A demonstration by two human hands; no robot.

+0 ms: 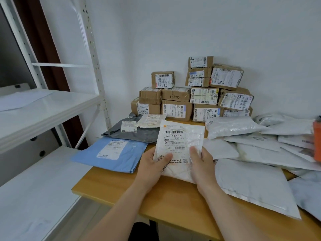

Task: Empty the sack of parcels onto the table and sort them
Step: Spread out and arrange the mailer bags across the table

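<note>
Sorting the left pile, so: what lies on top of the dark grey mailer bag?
A small cream packet lies on the far edge of the grey mailer. The held white parcel covers its right end, so anything there is hidden.

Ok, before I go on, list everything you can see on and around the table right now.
Cardboard boxes: about a dozen, brown, stacked against the wall at the table's back.
Grey mailer: one, dark grey, back left, before the boxes.
Small packet: one, off-white, resting on the grey mailer.
Blue mailer: one, light blue, table's left edge.
Held parcel: one, white, centre.
White mailers: loose pile, count unclear, table's right.
Orange object: one, cut off at right edge.
Table: one, wooden, under everything.
Shelving: one, white, left of table.
Left hand, right hand: both grip the held parcel's lower end.
</note>
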